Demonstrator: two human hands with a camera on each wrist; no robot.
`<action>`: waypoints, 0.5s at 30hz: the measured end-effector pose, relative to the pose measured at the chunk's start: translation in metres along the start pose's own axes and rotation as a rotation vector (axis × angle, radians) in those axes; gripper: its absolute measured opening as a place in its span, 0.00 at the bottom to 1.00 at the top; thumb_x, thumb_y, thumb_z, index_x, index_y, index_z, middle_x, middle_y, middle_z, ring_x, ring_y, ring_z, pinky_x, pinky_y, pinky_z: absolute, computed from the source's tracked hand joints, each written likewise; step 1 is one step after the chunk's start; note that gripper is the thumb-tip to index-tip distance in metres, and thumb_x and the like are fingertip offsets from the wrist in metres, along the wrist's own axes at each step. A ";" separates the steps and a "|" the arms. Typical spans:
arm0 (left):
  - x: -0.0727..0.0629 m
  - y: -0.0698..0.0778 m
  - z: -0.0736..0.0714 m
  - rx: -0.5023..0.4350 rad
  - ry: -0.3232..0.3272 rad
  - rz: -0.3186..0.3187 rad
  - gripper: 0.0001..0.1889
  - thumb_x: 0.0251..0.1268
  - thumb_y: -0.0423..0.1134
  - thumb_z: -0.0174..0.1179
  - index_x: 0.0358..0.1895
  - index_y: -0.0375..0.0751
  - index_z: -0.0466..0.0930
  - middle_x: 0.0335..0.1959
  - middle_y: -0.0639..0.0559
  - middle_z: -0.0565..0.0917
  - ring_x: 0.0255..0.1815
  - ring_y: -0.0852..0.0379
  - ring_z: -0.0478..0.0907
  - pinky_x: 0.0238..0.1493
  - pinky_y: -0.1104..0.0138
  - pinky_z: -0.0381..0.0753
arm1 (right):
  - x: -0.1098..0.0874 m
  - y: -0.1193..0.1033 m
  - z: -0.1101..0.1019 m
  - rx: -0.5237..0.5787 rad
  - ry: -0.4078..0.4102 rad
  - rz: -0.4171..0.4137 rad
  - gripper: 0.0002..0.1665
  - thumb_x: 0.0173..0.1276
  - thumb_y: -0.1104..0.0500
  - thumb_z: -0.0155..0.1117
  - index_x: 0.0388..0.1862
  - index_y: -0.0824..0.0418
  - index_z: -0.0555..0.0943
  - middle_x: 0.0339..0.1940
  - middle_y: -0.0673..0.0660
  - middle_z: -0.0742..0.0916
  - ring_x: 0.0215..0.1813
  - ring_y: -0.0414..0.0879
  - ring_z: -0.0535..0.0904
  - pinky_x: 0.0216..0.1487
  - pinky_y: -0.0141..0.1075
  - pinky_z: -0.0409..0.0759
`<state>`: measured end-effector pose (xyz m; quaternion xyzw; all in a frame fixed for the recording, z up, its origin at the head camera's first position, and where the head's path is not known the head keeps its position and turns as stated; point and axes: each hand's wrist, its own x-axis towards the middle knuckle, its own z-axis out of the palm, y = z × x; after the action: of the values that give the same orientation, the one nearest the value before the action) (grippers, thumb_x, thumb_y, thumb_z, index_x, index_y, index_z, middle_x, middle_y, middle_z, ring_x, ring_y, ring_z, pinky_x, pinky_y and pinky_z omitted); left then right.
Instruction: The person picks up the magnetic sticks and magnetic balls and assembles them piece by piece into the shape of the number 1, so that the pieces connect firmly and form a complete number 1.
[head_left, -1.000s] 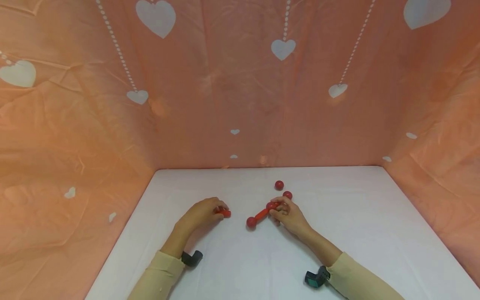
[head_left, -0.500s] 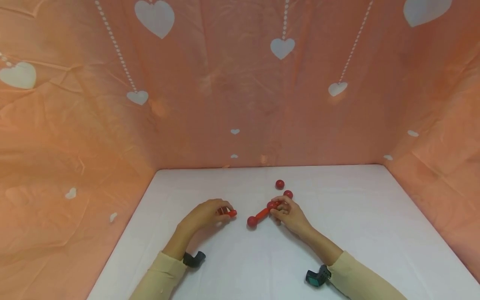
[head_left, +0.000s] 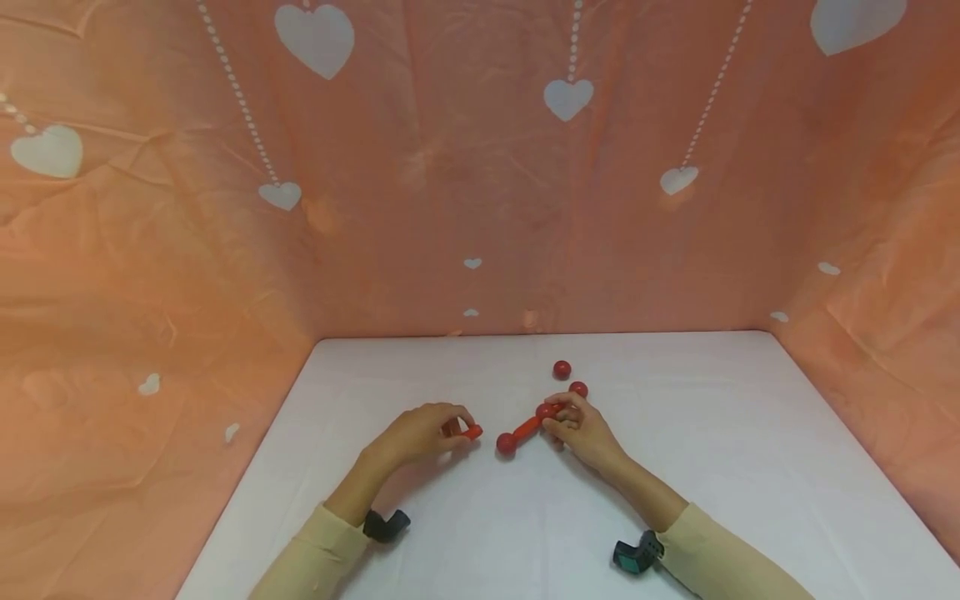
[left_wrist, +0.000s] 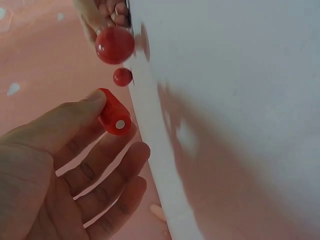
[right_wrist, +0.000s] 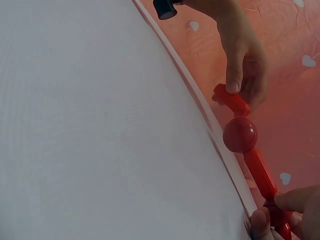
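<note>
Between thumb and fingers my left hand pinches a short red magnetic rod. A pale round disc shows at the rod's end in the left wrist view. My right hand grips the middle red ball of a joined chain. From that ball a red connecting rod runs toward the left hand and ends in a red ball. Another red ball shows beyond the right fingers, which partly hide the piece leading to it. In the head view, a small gap separates the pinched rod from the chain's near ball.
A loose red ball lies on the white table behind the chain. Pinkish-orange cloth with pale hearts surrounds the table at the back and sides. Each wrist wears a black camera.
The left hand has moved right with the rod, closer to the chain's near ball, and more of its grip is now a thumb-and-finger pinch. The right hand and chain stay nearly still.
</note>
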<state>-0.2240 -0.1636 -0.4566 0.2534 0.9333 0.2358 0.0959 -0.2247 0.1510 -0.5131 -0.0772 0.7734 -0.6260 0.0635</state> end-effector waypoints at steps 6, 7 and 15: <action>-0.006 0.003 0.005 -0.028 -0.005 -0.017 0.11 0.71 0.42 0.73 0.53 0.55 0.87 0.33 0.64 0.83 0.36 0.61 0.78 0.41 0.60 0.80 | 0.000 0.001 0.000 -0.013 0.000 -0.002 0.22 0.78 0.62 0.70 0.66 0.63 0.77 0.44 0.61 0.88 0.38 0.50 0.84 0.41 0.30 0.85; -0.007 0.003 0.006 -0.028 -0.004 -0.020 0.11 0.71 0.42 0.73 0.53 0.55 0.87 0.33 0.64 0.83 0.36 0.61 0.78 0.41 0.61 0.80 | 0.001 0.001 0.000 -0.015 0.001 -0.002 0.22 0.77 0.61 0.70 0.66 0.63 0.77 0.44 0.61 0.88 0.38 0.50 0.84 0.41 0.30 0.85; -0.012 0.005 0.015 -0.044 -0.034 -0.018 0.12 0.70 0.45 0.75 0.53 0.54 0.88 0.33 0.65 0.84 0.36 0.62 0.79 0.43 0.60 0.80 | 0.002 0.002 -0.001 -0.007 -0.010 -0.001 0.22 0.77 0.62 0.70 0.66 0.63 0.77 0.46 0.63 0.89 0.38 0.51 0.84 0.41 0.30 0.85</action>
<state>-0.2075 -0.1601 -0.4663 0.2468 0.9283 0.2511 0.1195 -0.2269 0.1521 -0.5148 -0.0811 0.7753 -0.6229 0.0666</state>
